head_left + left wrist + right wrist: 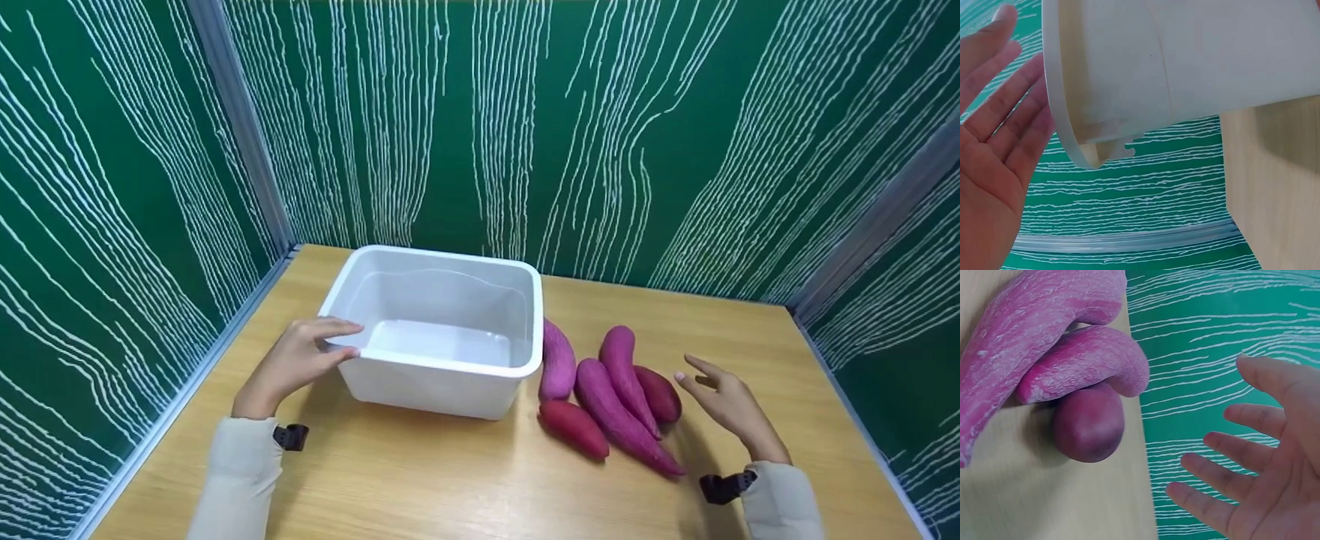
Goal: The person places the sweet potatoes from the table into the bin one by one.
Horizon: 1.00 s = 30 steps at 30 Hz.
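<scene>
Resting its straight fingers on the rigid white plastic tub's (435,330) rim, the left hand (300,360) meets something light; right hand (731,409), fingers spread, nears firm purple sweet potatoes (619,390), best gripped mid-length.

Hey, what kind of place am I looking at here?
Likely a staged recording booth, not a kitchen: green patterned panels wall in a small wooden table holding only a white plastic tub and sweet potatoes.

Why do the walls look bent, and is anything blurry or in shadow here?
Head view: wide lens bows the wall edges; soft shadows lie under the tub and sweet potatoes. Left wrist view: the left hand is close and slightly soft. Right wrist view: sweet potatoes loom large, with the right hand sharp.
</scene>
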Tool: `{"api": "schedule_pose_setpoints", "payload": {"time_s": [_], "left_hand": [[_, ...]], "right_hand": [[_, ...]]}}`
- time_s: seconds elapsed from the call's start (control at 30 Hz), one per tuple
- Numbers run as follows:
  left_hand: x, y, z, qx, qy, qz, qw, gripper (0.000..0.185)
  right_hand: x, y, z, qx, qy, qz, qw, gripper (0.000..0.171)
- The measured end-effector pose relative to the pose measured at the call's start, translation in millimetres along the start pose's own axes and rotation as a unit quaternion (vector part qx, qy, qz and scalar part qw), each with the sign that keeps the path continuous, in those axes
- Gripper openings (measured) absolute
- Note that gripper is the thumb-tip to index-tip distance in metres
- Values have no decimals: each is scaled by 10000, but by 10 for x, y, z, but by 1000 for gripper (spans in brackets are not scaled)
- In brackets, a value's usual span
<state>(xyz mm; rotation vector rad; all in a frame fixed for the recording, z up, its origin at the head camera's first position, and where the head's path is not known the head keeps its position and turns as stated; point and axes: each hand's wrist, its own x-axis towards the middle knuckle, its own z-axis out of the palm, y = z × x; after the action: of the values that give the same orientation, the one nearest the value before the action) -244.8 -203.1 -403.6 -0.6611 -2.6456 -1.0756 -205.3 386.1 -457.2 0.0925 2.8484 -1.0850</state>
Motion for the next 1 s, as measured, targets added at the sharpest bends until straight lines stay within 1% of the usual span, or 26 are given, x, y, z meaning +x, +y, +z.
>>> {"api": "schedule_pose_setpoints", "payload": {"time_s": [0.17,0.27,0.37,0.53,0.63,0.73,1.0], "left_hand": [[-9,-18,16,-42,-86,39,9999,25],[-12,-19,25,-120,-159,12,9998,23],[-12,-13,27,-97,-203,12,9997,21],[-7,-5,34,20,-187,58,9998,18],[-4,-4,46,44,-156,154,9997,15],[-7,-1,56,64,-134,178,9997,14],[-21,-34,66,-16,-122,-111,9999,17]], "right_hand": [[51,86,51,372,-197,115,9990,76],[84,134,87,492,-311,177,9981,78],[118,178,123,566,-413,258,9972,81],[163,235,181,724,-540,375,9952,80],[178,263,216,902,-598,496,9929,78],[188,287,245,1030,-624,613,9908,77],[235,377,341,1288,-600,714,9873,77]]}}
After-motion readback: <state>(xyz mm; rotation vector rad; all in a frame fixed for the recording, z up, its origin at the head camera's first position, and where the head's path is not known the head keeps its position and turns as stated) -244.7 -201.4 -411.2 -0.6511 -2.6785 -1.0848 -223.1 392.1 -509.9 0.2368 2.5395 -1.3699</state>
